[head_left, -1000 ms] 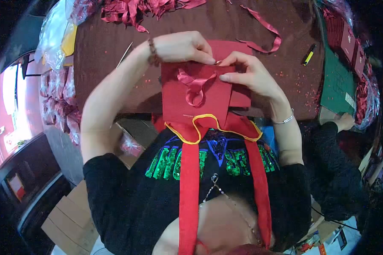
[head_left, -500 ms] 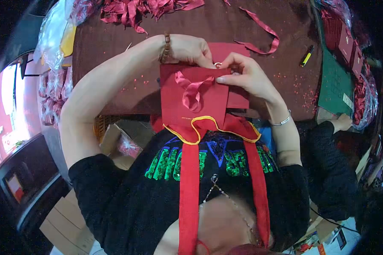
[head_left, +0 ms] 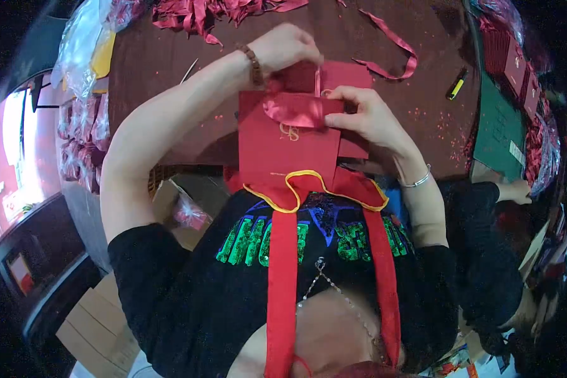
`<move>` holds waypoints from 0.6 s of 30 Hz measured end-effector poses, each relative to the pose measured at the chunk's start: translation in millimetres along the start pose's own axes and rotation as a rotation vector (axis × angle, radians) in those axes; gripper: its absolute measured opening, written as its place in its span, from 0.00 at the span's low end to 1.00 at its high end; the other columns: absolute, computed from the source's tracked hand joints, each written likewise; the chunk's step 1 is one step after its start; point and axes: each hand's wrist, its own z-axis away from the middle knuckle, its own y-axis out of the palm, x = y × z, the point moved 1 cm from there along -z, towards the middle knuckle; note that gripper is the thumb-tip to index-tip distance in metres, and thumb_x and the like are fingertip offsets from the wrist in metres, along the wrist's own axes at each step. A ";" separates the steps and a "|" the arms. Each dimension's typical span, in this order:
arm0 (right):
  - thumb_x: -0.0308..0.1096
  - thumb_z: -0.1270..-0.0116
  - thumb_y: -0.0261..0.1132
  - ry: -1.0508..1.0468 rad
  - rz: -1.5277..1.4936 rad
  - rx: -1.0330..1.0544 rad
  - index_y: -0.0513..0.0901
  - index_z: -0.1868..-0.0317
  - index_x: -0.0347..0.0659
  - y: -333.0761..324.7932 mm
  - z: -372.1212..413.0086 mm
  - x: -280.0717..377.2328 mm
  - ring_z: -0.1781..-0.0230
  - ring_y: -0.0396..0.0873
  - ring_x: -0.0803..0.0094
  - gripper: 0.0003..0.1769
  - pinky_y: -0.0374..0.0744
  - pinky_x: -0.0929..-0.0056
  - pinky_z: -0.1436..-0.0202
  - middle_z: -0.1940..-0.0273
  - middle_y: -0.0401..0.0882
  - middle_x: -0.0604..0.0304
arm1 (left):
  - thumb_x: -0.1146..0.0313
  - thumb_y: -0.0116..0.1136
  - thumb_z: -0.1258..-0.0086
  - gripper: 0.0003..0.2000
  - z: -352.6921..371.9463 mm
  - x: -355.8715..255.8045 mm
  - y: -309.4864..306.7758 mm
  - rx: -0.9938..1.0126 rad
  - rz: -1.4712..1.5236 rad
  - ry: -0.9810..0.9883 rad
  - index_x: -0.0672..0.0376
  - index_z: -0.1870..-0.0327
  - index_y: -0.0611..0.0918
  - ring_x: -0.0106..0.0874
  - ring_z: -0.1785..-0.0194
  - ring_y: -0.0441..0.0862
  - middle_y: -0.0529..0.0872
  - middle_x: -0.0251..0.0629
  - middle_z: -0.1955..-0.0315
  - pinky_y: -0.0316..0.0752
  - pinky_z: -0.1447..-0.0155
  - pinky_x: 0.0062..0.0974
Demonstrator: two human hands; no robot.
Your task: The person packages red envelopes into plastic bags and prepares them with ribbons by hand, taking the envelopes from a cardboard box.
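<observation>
A red paper gift bag (head_left: 277,154) with a gold logo stands upright against the red apron (head_left: 282,264) on my body. A pinkish-red ribbon (head_left: 293,111) loops across its upper front. My left hand (head_left: 288,49) is raised above the bag's opening, fingers pinched on a strand of the ribbon that stretches up from inside. My right hand (head_left: 368,113) clasps the bag's top right edge between thumb and fingers, beside the ribbon. Behind the bag, another flat red piece (head_left: 353,74) lies on the table.
On the brown table (head_left: 201,151), a heap of red ribbons (head_left: 233,12) lies at the back, with one loose ribbon (head_left: 402,50) nearby. A yellow marker (head_left: 457,85) and a green board (head_left: 499,129) are at right. Another person's hand (head_left: 515,191) rests near the board.
My left hand has moved up and away from the bag's opening, drawing the ribbon up. The hanging ribbon loop has shortened, uncovering the gold logo. My right hand stays on the edge.
</observation>
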 end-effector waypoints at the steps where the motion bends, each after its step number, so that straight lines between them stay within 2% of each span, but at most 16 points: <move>1: 0.32 0.46 0.67 -0.001 0.001 0.003 0.78 0.59 0.34 -0.8 0.2 0.6 0.68 0.71 0.83 0.15 0.71 0.79 0.64 0.70 0.77 0.66 | 0.68 0.58 0.41 0.06 -3.0 -2.6 -4.1 -0.036 -0.201 0.108 0.61 0.73 0.80 0.16 0.74 0.72 0.79 0.27 0.79 0.67 0.68 0.16; 2: 0.29 0.46 0.66 0.067 -0.006 0.005 0.78 0.59 0.35 -2.2 0.3 1.6 0.65 0.71 0.83 0.14 0.71 0.81 0.60 0.67 0.77 0.67 | 0.68 0.58 0.41 0.06 -2.6 -2.1 -5.1 -0.038 -0.202 0.109 0.61 0.73 0.80 0.16 0.74 0.72 0.79 0.27 0.79 0.67 0.68 0.16; 3: 0.26 0.46 0.66 0.137 -0.014 0.008 0.77 0.58 0.35 -3.0 0.7 2.5 0.62 0.71 0.84 0.14 0.71 0.82 0.56 0.63 0.77 0.68 | 0.66 0.57 0.39 0.08 -1.1 -2.5 -6.0 -0.108 -0.377 0.190 0.62 0.72 0.80 0.16 0.74 0.72 0.79 0.28 0.79 0.67 0.67 0.17; 4: 0.26 0.46 0.66 0.137 -0.014 0.010 0.77 0.58 0.35 -2.0 1.1 5.0 0.62 0.71 0.84 0.14 0.71 0.82 0.56 0.63 0.77 0.68 | 0.65 0.55 0.38 0.09 2.3 -5.8 -6.0 -0.179 -0.553 0.270 0.63 0.70 0.80 0.16 0.73 0.72 0.79 0.29 0.79 0.68 0.67 0.18; 5: 0.26 0.46 0.65 0.148 -0.017 0.003 0.77 0.58 0.35 1.1 0.6 9.2 0.62 0.71 0.84 0.14 0.71 0.82 0.57 0.63 0.77 0.68 | 0.62 0.53 0.36 0.11 6.2 -2.7 -6.9 -0.309 -0.544 0.408 0.62 0.67 0.79 0.18 0.72 0.74 0.79 0.33 0.78 0.69 0.67 0.21; 8: 0.25 0.46 0.65 0.141 -0.008 -0.021 0.77 0.58 0.35 1.2 -0.3 3.9 0.63 0.72 0.84 0.13 0.71 0.82 0.57 0.64 0.77 0.68 | 0.58 0.54 0.36 0.12 44.9 -26.4 -8.9 -0.381 -0.647 0.410 0.59 0.66 0.80 0.22 0.68 0.75 0.78 0.34 0.76 0.68 0.62 0.23; 10: 0.25 0.45 0.65 0.131 0.007 -0.038 0.77 0.58 0.35 0.5 -0.9 0.9 0.63 0.72 0.84 0.13 0.71 0.83 0.57 0.64 0.77 0.68 | 0.48 0.54 0.41 0.19 75.9 -32.6 3.6 -0.184 -0.830 0.445 0.55 0.76 0.80 0.33 0.64 0.77 0.80 0.34 0.76 0.60 0.52 0.40; 11: 0.26 0.45 0.65 0.105 -0.028 -0.036 0.77 0.59 0.35 0.3 -1.1 0.7 0.64 0.72 0.84 0.13 0.72 0.83 0.58 0.64 0.77 0.68 | 0.47 0.55 0.43 0.18 90.0 -25.5 18.1 -0.218 -0.971 0.566 0.54 0.75 0.80 0.32 0.61 0.74 0.78 0.32 0.74 0.58 0.51 0.40; 12: 0.26 0.45 0.65 0.079 -0.063 -0.032 0.77 0.59 0.36 0.7 -1.0 0.4 0.65 0.72 0.85 0.12 0.72 0.83 0.59 0.65 0.77 0.69 | 0.48 0.59 0.47 0.16 95.8 -14.7 31.4 -0.372 -1.045 0.708 0.53 0.72 0.79 0.31 0.58 0.71 0.75 0.29 0.74 0.56 0.51 0.40; 14: 0.26 0.45 0.65 0.093 -0.082 -0.023 0.77 0.59 0.36 3.1 -1.6 3.3 0.65 0.72 0.85 0.12 0.72 0.83 0.60 0.65 0.77 0.69 | 0.55 0.63 0.48 0.14 98.9 1.2 43.9 -0.462 -1.096 0.720 0.53 0.67 0.78 0.30 0.59 0.72 0.75 0.28 0.75 0.55 0.50 0.39; 15: 0.26 0.45 0.66 0.100 -0.099 -0.020 0.77 0.59 0.36 3.8 -2.1 5.2 0.66 0.72 0.85 0.12 0.72 0.83 0.60 0.65 0.77 0.69 | 0.55 0.63 0.48 0.14 100.5 7.7 45.8 -0.465 -1.094 0.716 0.53 0.67 0.78 0.30 0.59 0.72 0.75 0.28 0.75 0.55 0.50 0.39; 17: 0.26 0.45 0.66 0.098 -0.084 -0.030 0.77 0.59 0.36 2.6 -2.7 7.7 0.66 0.72 0.85 0.12 0.73 0.83 0.61 0.66 0.77 0.69 | 0.64 0.63 0.48 0.11 104.0 13.7 42.0 -0.516 -0.918 0.718 0.54 0.64 0.77 0.29 0.60 0.72 0.74 0.26 0.75 0.55 0.49 0.37; 18: 0.26 0.45 0.66 0.099 -0.070 -0.039 0.77 0.59 0.36 1.8 -2.0 8.6 0.66 0.73 0.85 0.12 0.73 0.84 0.62 0.66 0.77 0.69 | 0.64 0.63 0.48 0.11 108.3 13.3 39.5 -0.516 -0.916 0.721 0.54 0.64 0.77 0.29 0.60 0.72 0.74 0.26 0.75 0.55 0.49 0.37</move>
